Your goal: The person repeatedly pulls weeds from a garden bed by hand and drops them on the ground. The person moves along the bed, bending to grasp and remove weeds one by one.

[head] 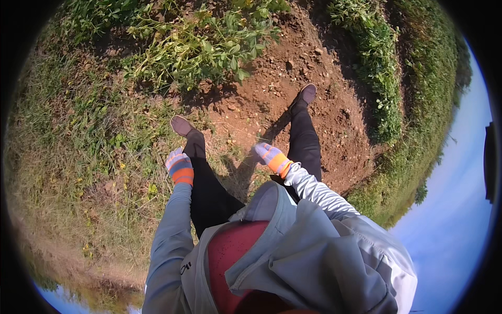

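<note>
My left hand, in a grey and orange knit glove, hangs beside my left leg over dry grass. Its fingers look curled, and the palm is hidden. The same kind of glove covers my right hand, which is in front of my right thigh. Those fingers are bent and slightly blurred; a thin pale stem shows near their tips, but I cannot tell whether they hold it. Ahead of my feet, a clump of leafy green plants, some yellowing, leans over the reddish soil.
My left shoe stands at the grass edge, my right shoe on stony soil. A row of leafy plants runs along the right. Weedy grass covers the left side. Small stones dot the bare ground.
</note>
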Available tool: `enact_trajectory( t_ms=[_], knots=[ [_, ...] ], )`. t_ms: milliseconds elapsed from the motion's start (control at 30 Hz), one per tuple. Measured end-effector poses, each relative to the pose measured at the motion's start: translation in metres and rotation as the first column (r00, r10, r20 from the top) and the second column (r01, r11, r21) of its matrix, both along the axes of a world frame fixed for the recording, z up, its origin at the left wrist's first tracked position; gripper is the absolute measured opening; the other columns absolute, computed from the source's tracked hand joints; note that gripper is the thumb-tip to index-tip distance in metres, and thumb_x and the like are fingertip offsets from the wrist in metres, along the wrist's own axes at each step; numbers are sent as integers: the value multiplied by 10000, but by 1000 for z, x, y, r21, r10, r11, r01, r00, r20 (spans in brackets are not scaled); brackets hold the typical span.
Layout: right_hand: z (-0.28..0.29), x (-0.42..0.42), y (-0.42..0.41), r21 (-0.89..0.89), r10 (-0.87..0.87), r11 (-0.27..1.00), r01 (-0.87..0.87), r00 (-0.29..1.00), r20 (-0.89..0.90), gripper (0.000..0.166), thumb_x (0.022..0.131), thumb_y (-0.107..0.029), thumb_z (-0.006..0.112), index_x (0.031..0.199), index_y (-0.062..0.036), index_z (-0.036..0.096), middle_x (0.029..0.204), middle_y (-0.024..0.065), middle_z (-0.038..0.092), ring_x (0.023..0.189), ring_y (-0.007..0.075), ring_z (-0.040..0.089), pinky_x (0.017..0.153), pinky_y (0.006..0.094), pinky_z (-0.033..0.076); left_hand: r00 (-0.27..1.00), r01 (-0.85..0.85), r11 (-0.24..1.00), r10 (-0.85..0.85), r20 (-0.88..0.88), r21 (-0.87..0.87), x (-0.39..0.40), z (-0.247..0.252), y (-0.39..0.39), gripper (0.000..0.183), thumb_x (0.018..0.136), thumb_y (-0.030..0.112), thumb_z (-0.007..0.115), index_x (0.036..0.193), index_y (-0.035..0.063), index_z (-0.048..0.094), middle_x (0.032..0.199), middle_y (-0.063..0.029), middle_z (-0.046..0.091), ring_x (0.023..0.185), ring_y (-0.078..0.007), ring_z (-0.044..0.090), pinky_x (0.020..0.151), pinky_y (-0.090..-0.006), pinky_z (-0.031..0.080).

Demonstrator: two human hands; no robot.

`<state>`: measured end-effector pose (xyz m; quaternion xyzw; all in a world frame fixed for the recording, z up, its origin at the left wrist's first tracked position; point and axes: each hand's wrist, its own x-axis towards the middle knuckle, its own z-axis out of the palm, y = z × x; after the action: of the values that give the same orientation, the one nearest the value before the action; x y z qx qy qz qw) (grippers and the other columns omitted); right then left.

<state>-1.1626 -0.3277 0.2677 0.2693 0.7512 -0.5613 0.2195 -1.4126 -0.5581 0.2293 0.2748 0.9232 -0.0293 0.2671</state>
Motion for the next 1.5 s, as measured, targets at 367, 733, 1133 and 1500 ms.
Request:
enact_trajectory(
  t_ms=[367, 733, 1133, 1500],
  knots=[
    [52, -113, 48, -428, -204, 841, 330, 927, 313, 171, 761, -125, 459, 907, -51, 510, 834, 85, 530, 733, 208, 546, 622, 266, 446, 999, 15, 996, -20, 49, 92, 5, 55, -12, 193, 686, 186, 521, 834, 76, 581, 808, -128, 559, 743, -296, 532, 673, -392, 424],
    [27, -154, 269, -378, -522, 707, 597, 802, 290, 238, 862, -223, 369, 920, -53, 525, 767, 66, 597, 602, 133, 572, 550, 216, 458, 922, -350, 879, 261, 287, 325, -13, 91, 192, 186, 764, 121, 497, 899, 4, 548, 877, -136, 533, 839, -267, 515, 758, -310, 403],
    [-130, -316, 334, 228, -198, 939, 259, 946, -257, 178, 802, -115, 413, 892, -19, 532, 858, 75, 560, 726, 184, 584, 632, 247, 474, 945, -244, 734, 33, 326, 634, -204, -92, 434, 205, 828, 141, 407, 962, 33, 518, 793, -75, 591, 638, -117, 528, 568, -238, 413],
    [-326, -328, 253, 74, 342, 885, -460, 749, 568, 451, 787, -343, 444, 1177, -118, 418, 1119, 151, 485, 1095, 253, 413, 889, 326, 343, 783, 438, 891, -312, 538, -121, -162, -317, 376, 851, 654, 618, 434, 1190, -38, 358, 1280, -229, 256, 1215, -294, 212, 974, -335, 223]
  ],
)
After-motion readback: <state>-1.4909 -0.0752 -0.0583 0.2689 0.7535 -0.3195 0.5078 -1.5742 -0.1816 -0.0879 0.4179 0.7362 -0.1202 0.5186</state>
